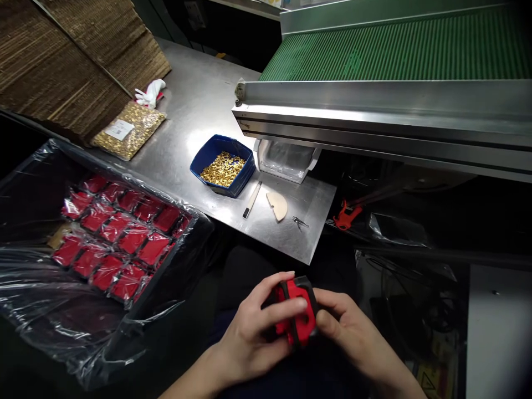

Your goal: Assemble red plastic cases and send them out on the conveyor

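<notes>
A red and black plastic part is held over my lap, beyond the near edge of the metal table. My left hand wraps round its left side, with a finger lying across the red face. On the black right side, the fingers and thumb of my right hand press against the same part. What kind of part it is I cannot tell, and its underside is hidden. On the table ahead, a blue bin holds many small brass-coloured pieces.
Left, a plastic-lined crate holds rows of wrapped red parts. A bag of brass pieces lies by stacked cardboard. A pen-like tool, a pale half-disc and a clear tray sit below the green conveyor.
</notes>
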Demonstrator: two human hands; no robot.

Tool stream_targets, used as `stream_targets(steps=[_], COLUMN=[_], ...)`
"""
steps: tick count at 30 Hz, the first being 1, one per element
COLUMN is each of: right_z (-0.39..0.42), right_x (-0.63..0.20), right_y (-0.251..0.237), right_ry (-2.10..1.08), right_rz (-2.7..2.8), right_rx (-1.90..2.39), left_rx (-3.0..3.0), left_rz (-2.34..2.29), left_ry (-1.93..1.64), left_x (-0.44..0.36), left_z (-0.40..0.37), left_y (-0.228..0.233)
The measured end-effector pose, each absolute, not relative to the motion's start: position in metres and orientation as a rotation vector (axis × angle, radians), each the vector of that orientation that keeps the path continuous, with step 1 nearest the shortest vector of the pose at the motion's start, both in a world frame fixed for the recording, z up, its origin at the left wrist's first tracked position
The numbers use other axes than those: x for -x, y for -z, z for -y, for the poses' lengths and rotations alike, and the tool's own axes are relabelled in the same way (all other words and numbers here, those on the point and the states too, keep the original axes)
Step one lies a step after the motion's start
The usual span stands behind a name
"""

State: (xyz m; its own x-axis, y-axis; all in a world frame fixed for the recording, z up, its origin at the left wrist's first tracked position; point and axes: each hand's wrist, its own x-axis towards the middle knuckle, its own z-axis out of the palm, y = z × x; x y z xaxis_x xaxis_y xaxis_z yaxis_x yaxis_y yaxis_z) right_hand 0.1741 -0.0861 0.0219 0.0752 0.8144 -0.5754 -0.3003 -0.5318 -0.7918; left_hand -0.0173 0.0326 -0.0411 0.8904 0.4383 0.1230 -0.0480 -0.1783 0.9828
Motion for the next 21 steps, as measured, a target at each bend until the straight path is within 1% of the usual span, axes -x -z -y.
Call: stream_targets(steps=[4, 6, 9, 14, 21], right_z=[0.081, 0.078, 0.078, 0.081, 0.079], right_x=[-0.179, -0.18, -0.178, -0.174, -0.169], right_y=[-0.015, -0.012, -0.008, 0.001, 0.015], right_ry=[-1.672, -1.711, -1.727, -1.728, -1.726], right_rz=[0.552, 0.495, 0.411, 0.346, 0.163], right_rx=[1.445, 1.445, 1.443, 1.437, 1.422], left_rx=[-1.209, -1.006, -0.825, -0.669, -0.646], left_rz=[-0.627, -0.672, -0.678, -0.652, -0.695], left_ry=[-0.158, -0.043, 0.013, 0.081, 0.141], left_x=[0.007, 0.004, 0.004, 0.003, -0.005], left_z=[-0.022, -0.02, -0.018, -0.019, -0.021], left_y=[0.036, 0.038, 0.044, 0.052, 0.048])
